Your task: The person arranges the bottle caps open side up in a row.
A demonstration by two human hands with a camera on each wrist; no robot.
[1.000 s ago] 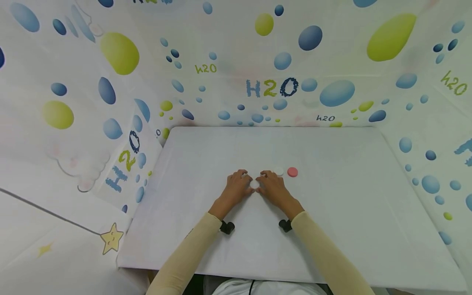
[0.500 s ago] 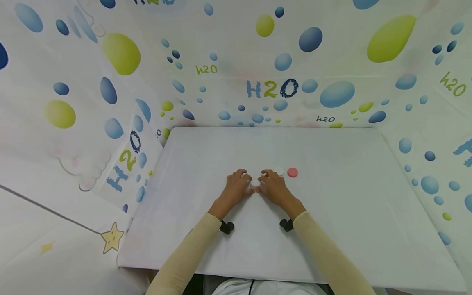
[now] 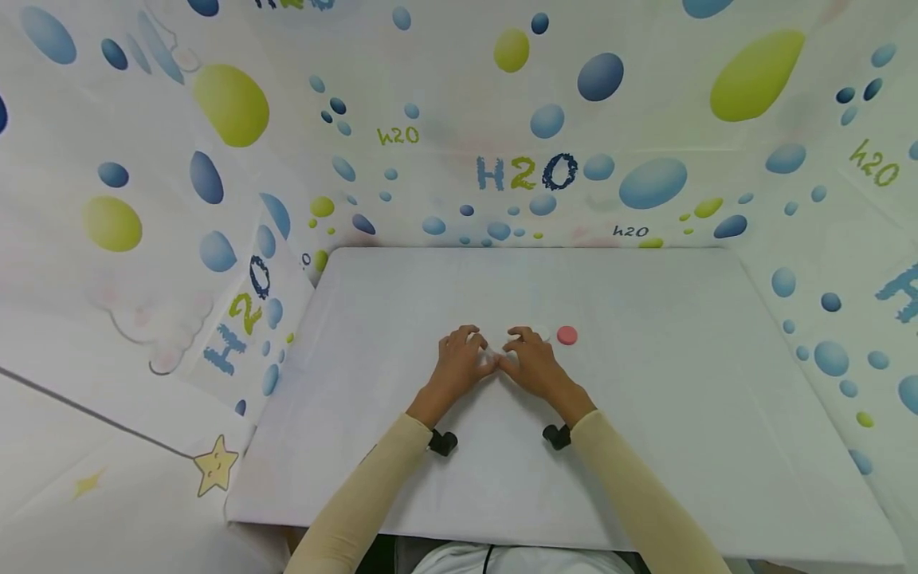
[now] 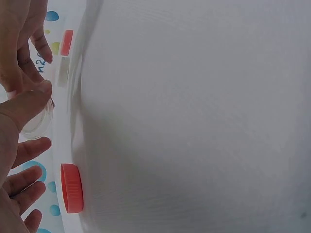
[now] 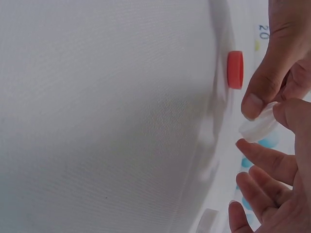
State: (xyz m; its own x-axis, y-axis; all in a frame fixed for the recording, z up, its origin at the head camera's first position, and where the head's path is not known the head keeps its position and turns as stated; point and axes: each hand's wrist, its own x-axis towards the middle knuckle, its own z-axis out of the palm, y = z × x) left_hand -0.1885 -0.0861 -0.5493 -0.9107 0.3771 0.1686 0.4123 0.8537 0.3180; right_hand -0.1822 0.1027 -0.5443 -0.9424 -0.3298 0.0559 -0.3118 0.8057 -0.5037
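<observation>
A: Noticed any change with the clear cap point(image 5: 256, 128)?

B: Yes: seen as a round face in the head view a second ago, now tilted and barely visible there.

A: Gripped how?

B: Pinched narrowly near the rim by left hand point(image 3: 457, 367) and right hand point(image 3: 534, 367) together, with thumbs closer than before. Cannot tell every fingertip contact.

A: Touching the white tabletop point(image 3: 645, 438)?

B: Cannot tell for certain — probably held just above, between both hands.

A: Meaning what for the work?

B: Probably busy with turning or handling this single piece, not yet with setting down.

A: Left alone, meanwhile?

B: Just beyond the right hand, another clear cap point(image 4: 63, 72) and, alongside, a red cap point(image 3: 566, 336) — unmoved. Near the left hand, a second red cap point(image 4: 71, 188).
</observation>
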